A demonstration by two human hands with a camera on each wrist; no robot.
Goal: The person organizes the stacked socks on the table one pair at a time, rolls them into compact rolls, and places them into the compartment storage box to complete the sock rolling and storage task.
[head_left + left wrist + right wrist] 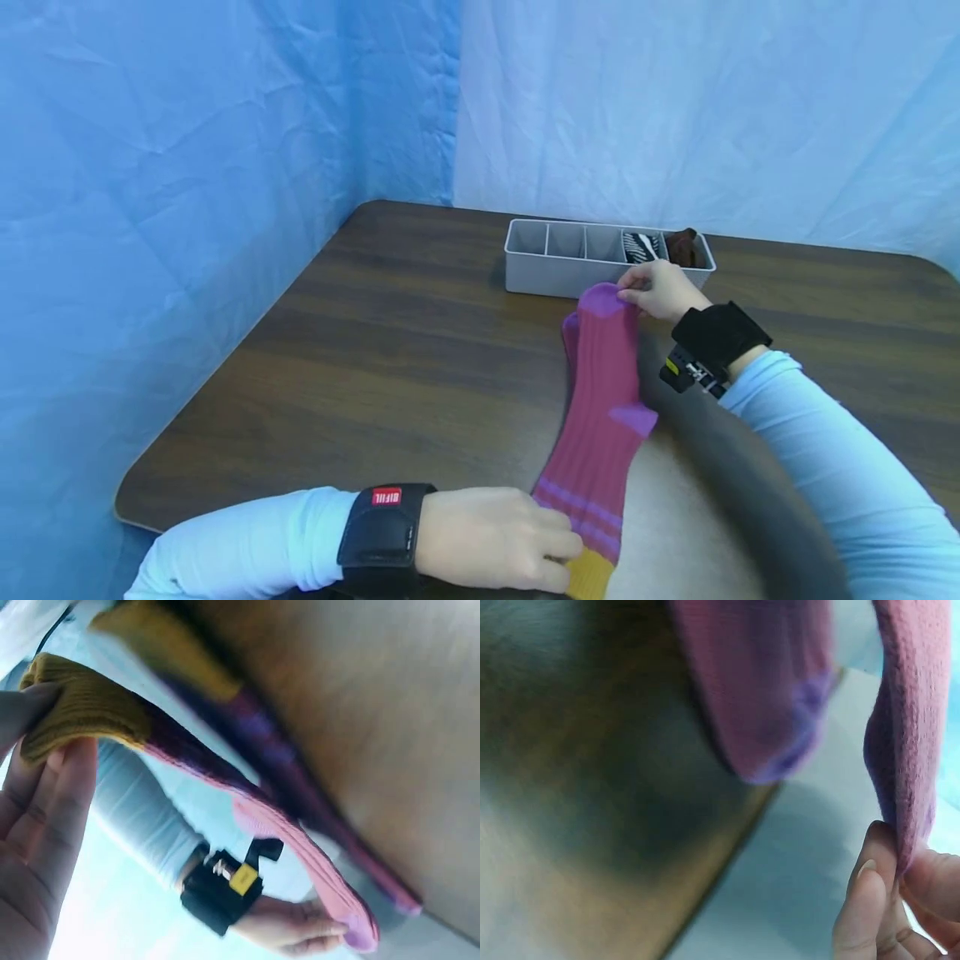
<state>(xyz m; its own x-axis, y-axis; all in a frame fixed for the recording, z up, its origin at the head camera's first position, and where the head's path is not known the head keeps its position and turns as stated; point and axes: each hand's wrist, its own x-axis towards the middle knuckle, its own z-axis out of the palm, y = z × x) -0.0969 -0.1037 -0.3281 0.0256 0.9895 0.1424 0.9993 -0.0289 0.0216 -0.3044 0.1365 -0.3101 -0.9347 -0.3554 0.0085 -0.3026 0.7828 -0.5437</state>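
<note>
A long rose-pink ribbed sock (603,358) with purple toe, heel and stripes is stretched lengthwise between both hands, above the table. My left hand (498,537) grips its mustard-yellow cuff (82,705), thumb on one side and fingers on the other. At the far end my right hand (660,290) pinches the purple toe between thumb and fingers, as the right wrist view shows close up. A second sock (757,690) of the same colours lies on the table under the held one, mostly hidden by it in the head view.
Just beyond my right hand stands a grey divided organizer box (543,277). Its right-hand compartments hold a black-and-white striped fabric bundle (640,247) and a dark brown one (682,248). Blue sheeting (225,150) hangs behind and left of the brown wooden table (360,358).
</note>
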